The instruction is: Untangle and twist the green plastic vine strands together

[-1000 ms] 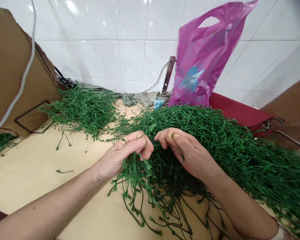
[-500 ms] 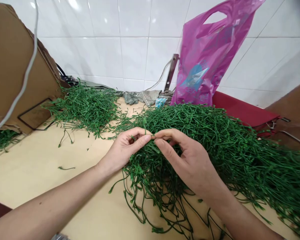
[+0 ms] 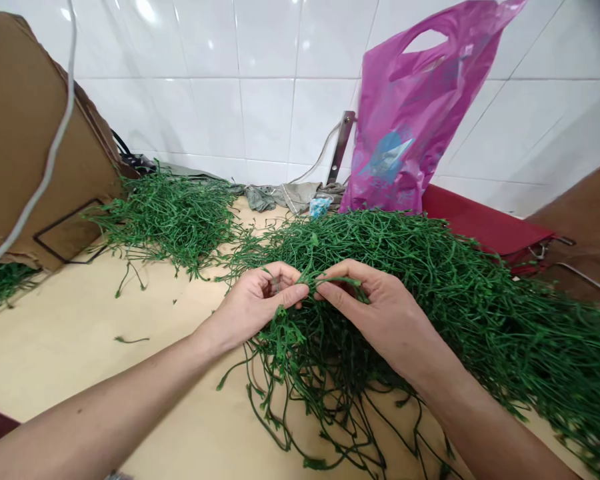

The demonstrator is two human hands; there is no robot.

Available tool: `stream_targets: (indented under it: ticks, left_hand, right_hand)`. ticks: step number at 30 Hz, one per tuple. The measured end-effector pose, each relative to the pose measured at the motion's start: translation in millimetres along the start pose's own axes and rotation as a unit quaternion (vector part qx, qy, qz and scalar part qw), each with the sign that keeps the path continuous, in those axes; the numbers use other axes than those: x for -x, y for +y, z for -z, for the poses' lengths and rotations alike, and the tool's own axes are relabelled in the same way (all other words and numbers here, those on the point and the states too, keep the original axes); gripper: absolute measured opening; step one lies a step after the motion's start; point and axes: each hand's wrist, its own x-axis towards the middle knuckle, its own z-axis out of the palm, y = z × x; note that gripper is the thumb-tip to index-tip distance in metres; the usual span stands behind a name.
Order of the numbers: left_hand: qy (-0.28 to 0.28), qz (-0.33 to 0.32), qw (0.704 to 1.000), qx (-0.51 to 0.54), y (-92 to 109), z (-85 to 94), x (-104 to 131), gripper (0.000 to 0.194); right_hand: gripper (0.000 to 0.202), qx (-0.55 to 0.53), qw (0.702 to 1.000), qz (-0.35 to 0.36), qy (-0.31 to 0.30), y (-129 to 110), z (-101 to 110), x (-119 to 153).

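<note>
Several thin green stems (image 3: 313, 267) that look like artificial plant pieces are pinched between my two hands. My left hand (image 3: 265, 297) is closed, thumb and forefinger pressed on the stems' joint. On the other side my right hand (image 3: 367, 300) grips the same stems with thumb and forefinger, its fingertips almost touching those of the left. Beneath both hands spreads a large tangled heap of green stems (image 3: 460, 300), with loose strands hanging toward me. Whether the held stems are joined to the heap cannot be made out.
A smaller green pile (image 3: 175, 213) lies at the back left beside a cardboard box (image 3: 35, 147) with a white cable (image 3: 50, 160) in front. A pink plastic bag (image 3: 410, 113) stands against the tiled wall. Right of it lies a red case (image 3: 485, 223). Grey cloth (image 3: 290, 197) lines the wall's base.
More green stems now show between my fingertips, fanning upward and to the right. Both hands stay in nearly the same place, their fingers slightly shifted.
</note>
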Motion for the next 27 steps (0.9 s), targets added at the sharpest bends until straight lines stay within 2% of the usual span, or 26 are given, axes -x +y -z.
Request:
stream_targets:
  ticks: [5,8,13,16,20,24,27]
  left_hand:
    - [0.012,-0.044,0.998,-0.043,-4.9,1.3,0.5,0.024]
    - [0.018,-0.067,0.995,-0.070,-7.2,1.4,1.0,0.020]
    - [0.023,-0.105,0.988,-0.115,-9.1,0.8,1.7,0.014]
    - [0.022,-0.100,0.987,-0.126,-9.0,0.5,2.8,0.016]
    - [0.026,-0.073,0.986,-0.145,-7.1,-0.1,4.6,0.020]
    - [0.023,-0.087,0.979,-0.181,-3.9,-1.4,5.0,0.018]
    - [0.026,-0.087,0.975,-0.200,-1.6,-3.0,5.7,0.018]
  right_hand:
    - [0.029,-0.051,0.998,0.019,0.016,-2.4,9.0,-0.4]
    - [0.024,-0.020,1.000,0.015,0.016,-4.3,10.9,-0.5]
    - [0.006,0.020,0.999,0.006,-0.039,0.8,2.5,-0.7]
    - [0.006,0.010,0.999,0.018,-0.036,4.9,-0.3,-0.9]
    - [0.002,0.008,0.998,0.008,-0.064,2.1,0.8,-0.9]
    - [0.013,0.008,0.997,-0.004,-0.076,-2.9,0.6,-0.8]
    - [0.012,0.015,0.998,0.009,-0.066,-1.0,0.7,-1.0]
